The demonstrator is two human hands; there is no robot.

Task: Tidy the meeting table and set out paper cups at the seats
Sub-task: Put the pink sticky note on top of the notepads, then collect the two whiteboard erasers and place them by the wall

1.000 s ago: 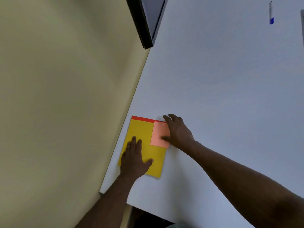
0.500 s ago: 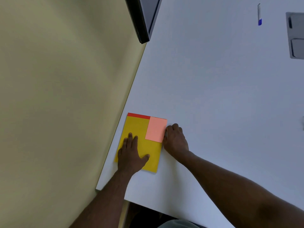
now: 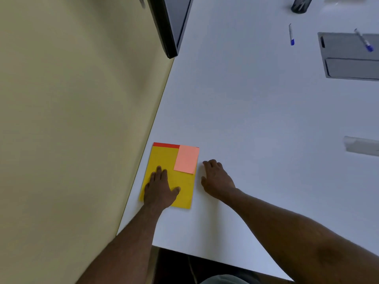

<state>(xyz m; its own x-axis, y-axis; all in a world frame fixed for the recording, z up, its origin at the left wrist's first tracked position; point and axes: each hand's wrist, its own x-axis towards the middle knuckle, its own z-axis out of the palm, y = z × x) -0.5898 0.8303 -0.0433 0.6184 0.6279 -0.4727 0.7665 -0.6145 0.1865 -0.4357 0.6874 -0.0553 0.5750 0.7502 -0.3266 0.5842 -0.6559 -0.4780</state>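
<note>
A yellow notepad (image 3: 164, 160) with a red top strip lies on the white table (image 3: 246, 119), close to its left edge by the wall. A pink sticky pad (image 3: 186, 159) sits on the notepad's upper right corner. My left hand (image 3: 160, 189) rests flat on the notepad's lower half, fingers together and thumb out. My right hand (image 3: 217, 179) lies on the table just right of the notepad, fingers loosely spread, holding nothing. No paper cups are in view.
A beige wall (image 3: 71, 119) runs along the table's left edge. A dark screen (image 3: 170, 23) hangs at the top. Far right lie a grey panel (image 3: 348, 64), two blue-capped pens (image 3: 291, 34) (image 3: 364, 41), a dark cup-like holder (image 3: 300, 5) and a clear ruler (image 3: 361, 148).
My right hand has come off the pink sticky pad and moved right onto the bare table. The pad now lies squared in the notepad's corner. The view has tilted up, showing pens and panel.
</note>
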